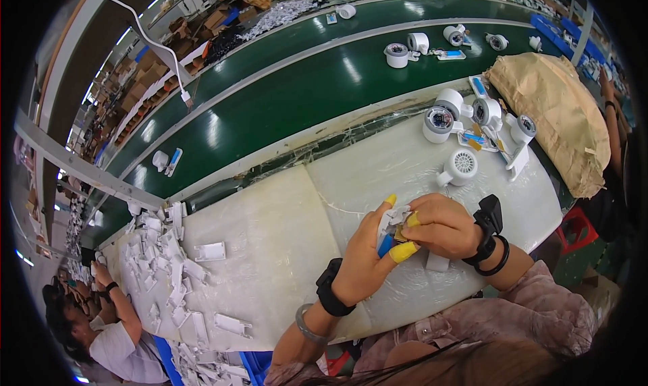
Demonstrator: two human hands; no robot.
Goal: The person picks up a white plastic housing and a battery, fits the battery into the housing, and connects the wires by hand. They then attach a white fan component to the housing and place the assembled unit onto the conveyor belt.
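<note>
My left hand (368, 258) and my right hand (442, 225) meet over the white padded bench (283, 237). Between them they hold a small white plastic part with a blue piece (391, 225). Yellow finger cots cover several fingertips. Each wrist wears a black strap; the left also has a grey bangle. A white round fan-like unit (461, 167) lies just beyond my right hand. A small white block (437, 262) rests on the bench under my right wrist.
A group of white round units (472, 116) sits at the bench's far right beside a brown paper sack (557, 113). A heap of white plastic brackets (169, 264) covers the left end. A green conveyor (304, 89) carries more units. Another person (108, 332) works at lower left.
</note>
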